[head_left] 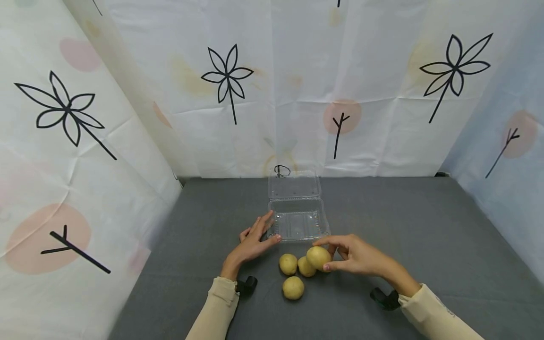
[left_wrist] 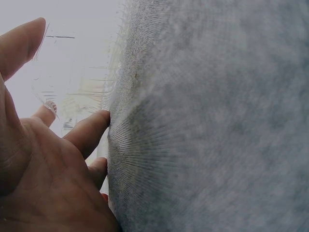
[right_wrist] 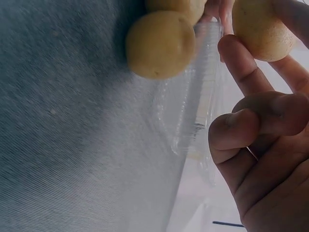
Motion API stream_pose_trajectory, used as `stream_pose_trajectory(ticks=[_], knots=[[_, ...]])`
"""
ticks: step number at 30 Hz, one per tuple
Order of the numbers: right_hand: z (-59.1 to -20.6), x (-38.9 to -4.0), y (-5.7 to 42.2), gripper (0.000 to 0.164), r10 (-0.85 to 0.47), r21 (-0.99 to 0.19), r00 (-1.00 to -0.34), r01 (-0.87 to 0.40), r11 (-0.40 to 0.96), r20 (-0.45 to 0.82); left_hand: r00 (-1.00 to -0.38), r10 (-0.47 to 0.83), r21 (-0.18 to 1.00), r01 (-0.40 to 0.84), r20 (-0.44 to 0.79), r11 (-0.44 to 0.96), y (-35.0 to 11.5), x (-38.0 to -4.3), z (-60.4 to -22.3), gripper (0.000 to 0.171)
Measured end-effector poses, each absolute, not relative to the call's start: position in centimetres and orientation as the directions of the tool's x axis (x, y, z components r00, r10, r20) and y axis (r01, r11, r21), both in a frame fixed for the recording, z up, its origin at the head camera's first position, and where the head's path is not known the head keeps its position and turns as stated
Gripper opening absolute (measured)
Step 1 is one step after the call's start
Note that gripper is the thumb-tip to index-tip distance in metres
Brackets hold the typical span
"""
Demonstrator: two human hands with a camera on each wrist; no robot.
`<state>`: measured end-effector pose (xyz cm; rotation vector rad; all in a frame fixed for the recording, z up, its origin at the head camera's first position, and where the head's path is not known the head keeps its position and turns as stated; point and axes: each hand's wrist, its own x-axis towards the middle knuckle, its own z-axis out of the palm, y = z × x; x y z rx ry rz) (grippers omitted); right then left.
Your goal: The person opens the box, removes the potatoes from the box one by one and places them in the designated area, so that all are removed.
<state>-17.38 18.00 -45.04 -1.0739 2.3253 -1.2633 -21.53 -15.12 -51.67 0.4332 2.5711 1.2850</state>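
My right hand pinches a round yellow potato between thumb and fingers, just in front of a clear plastic clamshell box. In the right wrist view the potato sits at the fingertips, while other fingers curl inward without touching it. Three more potatoes lie close by on the grey cloth: one on the left, one partly covered by the held one, one nearer me. My left hand rests with fingers spread against the box's left side; its fingertips touch the cloth and plastic.
The box's lid stands hinged back toward the rear curtain. Grey cloth covers the table. Printed curtains also rise on the left and right sides. A dark strap device sits on each wrist.
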Motion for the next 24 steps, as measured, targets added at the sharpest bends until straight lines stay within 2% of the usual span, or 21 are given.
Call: stream_pose_trajectory(ticks=[15,19,24], knots=[[-47.5,-14.9,17.7,0.045,-0.775,-0.765,-0.606,-0.58,0.28,0.176,-0.929,0.361,0.806,0.155,-0.078,0.572,-15.0,-21.7,-51.7,0.082],[-47.9,-14.4,17.6,0.047,-0.771,-0.757,-0.619,-0.574,0.314,0.15,-0.927,0.366,0.804,0.158,-0.079,0.573,-15.0,-21.8,-51.6,0.081],[-48.1,-13.9,17.6,0.048,-0.75,-0.674,-0.645,-0.621,0.401,0.148,-0.925,0.37,0.802,0.16,-0.081,0.575,-15.0,-21.6,-51.6,0.081]])
